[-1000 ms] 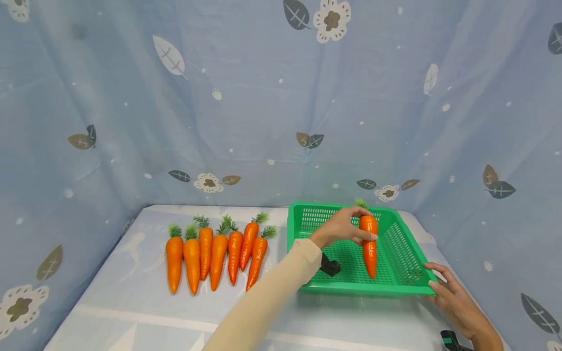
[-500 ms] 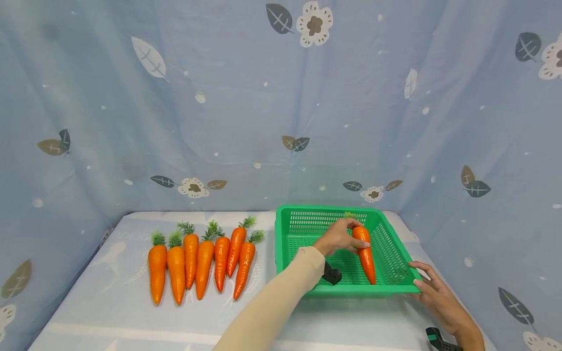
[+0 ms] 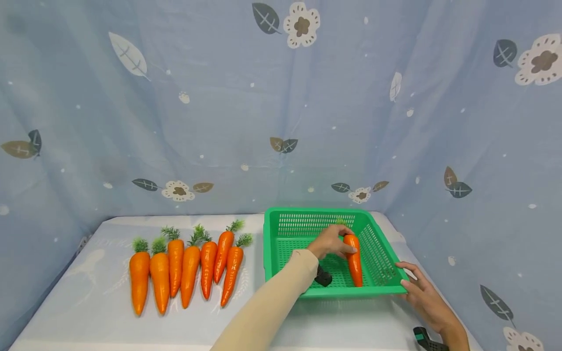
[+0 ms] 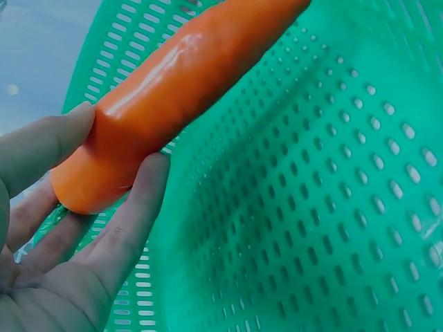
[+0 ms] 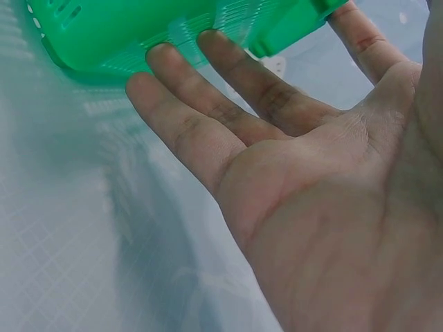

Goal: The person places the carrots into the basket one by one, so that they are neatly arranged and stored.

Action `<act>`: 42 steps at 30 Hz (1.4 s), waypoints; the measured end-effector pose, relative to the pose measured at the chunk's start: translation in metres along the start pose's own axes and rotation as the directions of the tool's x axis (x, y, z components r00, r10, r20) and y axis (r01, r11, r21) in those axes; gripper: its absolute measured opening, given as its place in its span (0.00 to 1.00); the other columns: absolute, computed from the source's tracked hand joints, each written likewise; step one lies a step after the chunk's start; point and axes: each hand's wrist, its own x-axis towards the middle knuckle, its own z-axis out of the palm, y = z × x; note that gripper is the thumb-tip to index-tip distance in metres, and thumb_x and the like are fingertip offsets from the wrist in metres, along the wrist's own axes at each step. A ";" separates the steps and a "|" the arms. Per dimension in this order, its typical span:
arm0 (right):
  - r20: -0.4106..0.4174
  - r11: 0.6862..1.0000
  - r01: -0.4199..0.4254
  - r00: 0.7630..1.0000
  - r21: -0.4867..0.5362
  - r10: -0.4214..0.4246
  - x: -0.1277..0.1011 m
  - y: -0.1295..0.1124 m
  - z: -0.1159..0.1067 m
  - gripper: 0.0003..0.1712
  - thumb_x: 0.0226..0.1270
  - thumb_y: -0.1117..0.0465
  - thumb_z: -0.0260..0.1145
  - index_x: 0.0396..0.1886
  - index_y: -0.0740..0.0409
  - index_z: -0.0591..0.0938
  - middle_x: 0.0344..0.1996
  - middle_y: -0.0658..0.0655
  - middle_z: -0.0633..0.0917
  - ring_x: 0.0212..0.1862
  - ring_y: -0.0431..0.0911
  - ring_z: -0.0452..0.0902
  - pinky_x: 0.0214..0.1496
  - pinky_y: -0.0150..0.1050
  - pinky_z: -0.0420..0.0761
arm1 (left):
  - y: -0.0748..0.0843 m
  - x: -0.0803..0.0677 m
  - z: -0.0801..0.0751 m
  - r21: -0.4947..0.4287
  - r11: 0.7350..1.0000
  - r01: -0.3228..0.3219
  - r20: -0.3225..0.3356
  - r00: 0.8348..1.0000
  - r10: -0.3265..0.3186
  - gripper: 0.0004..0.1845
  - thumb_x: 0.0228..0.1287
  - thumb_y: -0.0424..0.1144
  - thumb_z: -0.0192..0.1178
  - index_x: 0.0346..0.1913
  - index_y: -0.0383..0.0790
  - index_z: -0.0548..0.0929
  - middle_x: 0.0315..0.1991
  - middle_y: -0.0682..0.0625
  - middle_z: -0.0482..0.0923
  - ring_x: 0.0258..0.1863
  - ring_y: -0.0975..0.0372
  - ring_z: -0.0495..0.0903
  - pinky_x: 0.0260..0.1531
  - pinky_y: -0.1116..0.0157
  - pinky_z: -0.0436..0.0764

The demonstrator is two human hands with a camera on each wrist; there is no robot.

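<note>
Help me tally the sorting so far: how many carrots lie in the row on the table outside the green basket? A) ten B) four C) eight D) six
D: six carrots lie side by side on the table left of the green basket, while a seventh carrot is gripped by the left hand inside the basket.
</note>
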 end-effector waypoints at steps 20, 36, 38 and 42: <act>-0.042 1.000 -0.019 0.999 -0.004 0.019 0.004 0.001 0.007 0.26 0.86 0.63 0.45 0.78 0.46 0.57 0.64 0.44 0.72 0.62 0.41 0.79 0.62 0.42 0.81 | -0.006 0.002 -0.006 0.152 0.987 0.053 0.149 0.986 -0.075 0.27 0.66 0.33 0.72 0.68 0.40 0.79 0.64 0.43 0.75 0.47 0.55 0.84 0.51 0.54 0.85; 0.048 0.998 -0.012 0.999 0.058 0.009 0.000 0.002 -0.001 0.26 0.88 0.62 0.40 0.78 0.41 0.55 0.65 0.39 0.70 0.63 0.40 0.78 0.64 0.45 0.80 | 0.041 -0.024 -0.064 0.109 0.988 -0.110 0.260 0.963 0.078 0.16 0.73 0.38 0.66 0.60 0.44 0.83 0.53 0.48 0.82 0.42 0.59 0.86 0.44 0.57 0.87; 0.053 0.998 -0.004 0.999 0.063 0.001 -0.001 0.003 -0.002 0.26 0.88 0.63 0.40 0.78 0.41 0.55 0.65 0.39 0.71 0.63 0.41 0.78 0.64 0.45 0.80 | 0.048 -0.032 -0.077 0.102 0.986 -0.129 0.256 0.962 0.100 0.16 0.73 0.39 0.66 0.60 0.45 0.83 0.53 0.47 0.81 0.42 0.58 0.87 0.44 0.58 0.87; 0.055 0.998 0.014 0.998 0.060 -0.018 0.001 0.003 -0.001 0.26 0.87 0.63 0.40 0.78 0.41 0.55 0.65 0.41 0.71 0.63 0.42 0.79 0.64 0.45 0.80 | 0.056 -0.051 -0.104 0.080 0.980 -0.184 0.235 0.958 0.161 0.16 0.73 0.40 0.66 0.61 0.46 0.82 0.56 0.45 0.81 0.45 0.55 0.87 0.45 0.57 0.87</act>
